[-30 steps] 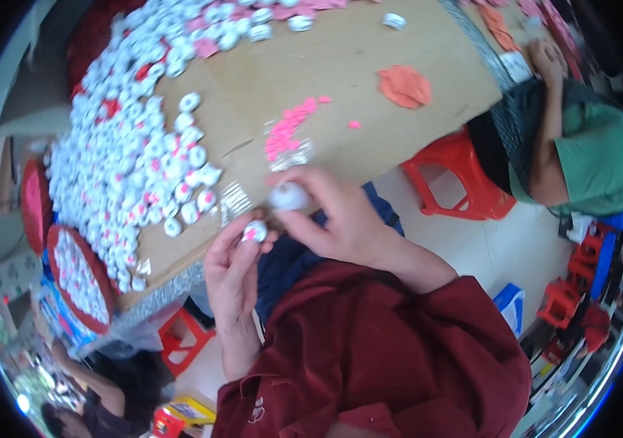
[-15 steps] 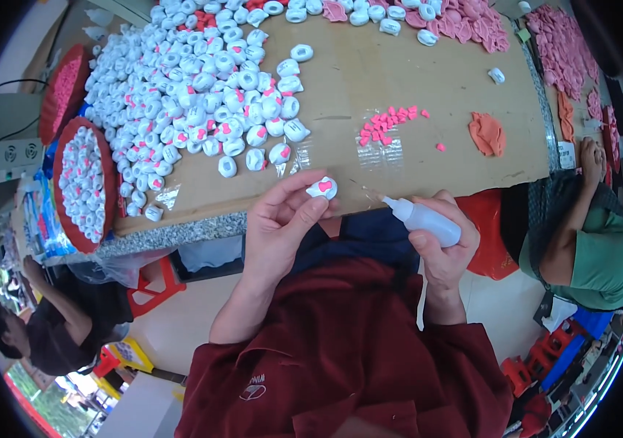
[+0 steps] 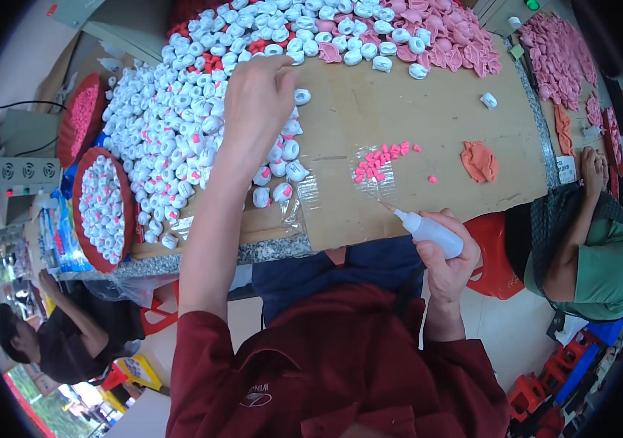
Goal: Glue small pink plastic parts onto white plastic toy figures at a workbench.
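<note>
My left hand [image 3: 259, 106] is stretched far forward over a big pile of small white moulded pieces [image 3: 180, 124], many bearing pink bows. Its back faces up; the fingers bend down and are mostly hidden, so whether they hold anything does not show. In my right hand [image 3: 454, 252] is a translucent squeeze bottle [image 3: 435, 235], tilted, its thin nozzle aimed at the board and the hand closed round its body. Beyond the nozzle tip lies a cluster of small pink bows [image 3: 378, 162] on a patch of clear tape. One bow [image 3: 432, 179] lies apart.
Cardboard [image 3: 348, 212] covers the stone-edged table. An orange crumpled piece [image 3: 479, 162] sits at right; pink pieces [image 3: 450, 36] are heaped at the back. Red bowls hold finished-looking white pieces [image 3: 103, 212] and pink bits [image 3: 81, 117]. A green-sleeved person [image 3: 603, 263] works at right, another [image 3: 70, 328] at left.
My left hand has moved from the table's front edge forward to the pile; the white piece with a pink bow it held no longer shows. The right hand keeps the bottle, slightly lower.
</note>
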A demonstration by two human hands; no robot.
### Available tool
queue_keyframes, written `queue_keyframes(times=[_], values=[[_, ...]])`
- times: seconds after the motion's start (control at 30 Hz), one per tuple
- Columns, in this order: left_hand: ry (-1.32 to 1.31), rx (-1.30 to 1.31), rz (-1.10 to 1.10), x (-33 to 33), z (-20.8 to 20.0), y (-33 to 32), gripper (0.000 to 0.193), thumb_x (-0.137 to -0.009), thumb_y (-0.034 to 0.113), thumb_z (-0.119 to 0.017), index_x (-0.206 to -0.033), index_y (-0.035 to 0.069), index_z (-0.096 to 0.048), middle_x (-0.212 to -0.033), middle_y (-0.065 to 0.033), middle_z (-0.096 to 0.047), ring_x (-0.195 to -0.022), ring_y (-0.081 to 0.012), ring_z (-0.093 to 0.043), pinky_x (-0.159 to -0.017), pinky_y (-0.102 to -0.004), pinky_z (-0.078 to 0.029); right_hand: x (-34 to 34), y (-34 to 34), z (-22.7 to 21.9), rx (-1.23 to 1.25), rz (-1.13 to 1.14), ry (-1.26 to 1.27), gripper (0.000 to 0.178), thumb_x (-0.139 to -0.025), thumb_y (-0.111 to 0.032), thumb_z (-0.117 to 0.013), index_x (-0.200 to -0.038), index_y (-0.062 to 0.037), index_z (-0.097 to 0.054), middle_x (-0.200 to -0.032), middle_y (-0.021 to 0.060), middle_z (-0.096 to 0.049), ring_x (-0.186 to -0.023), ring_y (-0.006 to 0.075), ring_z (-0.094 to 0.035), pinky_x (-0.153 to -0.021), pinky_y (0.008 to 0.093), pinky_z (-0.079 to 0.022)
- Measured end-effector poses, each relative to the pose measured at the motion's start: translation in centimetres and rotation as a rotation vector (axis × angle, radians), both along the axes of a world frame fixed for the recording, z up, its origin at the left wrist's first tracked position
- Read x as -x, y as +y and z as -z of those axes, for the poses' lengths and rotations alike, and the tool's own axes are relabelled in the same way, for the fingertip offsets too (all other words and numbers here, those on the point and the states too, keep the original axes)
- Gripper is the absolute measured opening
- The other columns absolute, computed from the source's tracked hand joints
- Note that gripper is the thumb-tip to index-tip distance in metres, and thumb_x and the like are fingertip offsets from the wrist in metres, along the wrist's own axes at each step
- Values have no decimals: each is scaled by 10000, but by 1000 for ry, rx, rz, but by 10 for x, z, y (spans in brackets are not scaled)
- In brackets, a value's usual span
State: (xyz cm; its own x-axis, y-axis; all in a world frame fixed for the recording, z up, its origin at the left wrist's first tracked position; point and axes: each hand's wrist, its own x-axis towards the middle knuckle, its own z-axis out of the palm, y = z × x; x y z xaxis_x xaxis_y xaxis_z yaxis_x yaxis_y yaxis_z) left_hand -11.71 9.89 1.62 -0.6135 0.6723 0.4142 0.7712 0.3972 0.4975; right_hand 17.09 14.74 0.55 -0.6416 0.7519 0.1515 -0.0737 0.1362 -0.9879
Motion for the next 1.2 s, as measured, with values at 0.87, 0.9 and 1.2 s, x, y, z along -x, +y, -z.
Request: queue_keyframes(times=[0.87, 0.9, 1.2], values=[[-1352, -414, 144, -138, 22, -88, 392, -753, -123, -551, -1135, -68, -483, -1023, -115, -564, -885, -157, -571, -782, -247, -478, -10, -2, 4, -90, -28, -88, 388, -664, -258, -727, -890, 39, -621, -680, 38, -539, -603, 99, -457, -528, 223, -334], [-1386, -456, 189, -139, 22, -87, 380, -753, -128, -550, -1122, -67, -484, -1022, -112, -565, -885, -151, -571, -777, -242, -479, -10, -3, 3, -85, 9, -104, 398, -667, -273, -716, -883, 48, -625, -655, 36, -536, -594, 100, -451, -516, 226, -324], [-1442, -536, 257, -141, 30, -89, 322, -715, -130, -600, -1018, -51, -525, -993, -96, -548, -901, -146, -562, -784, -246, -481, -2, -10, 3, -95, -41, -102, 355, -682, -229, -688, -893, 50, -628, -638, 37, -528, -557, 95, -421, -485, 216, -298]])
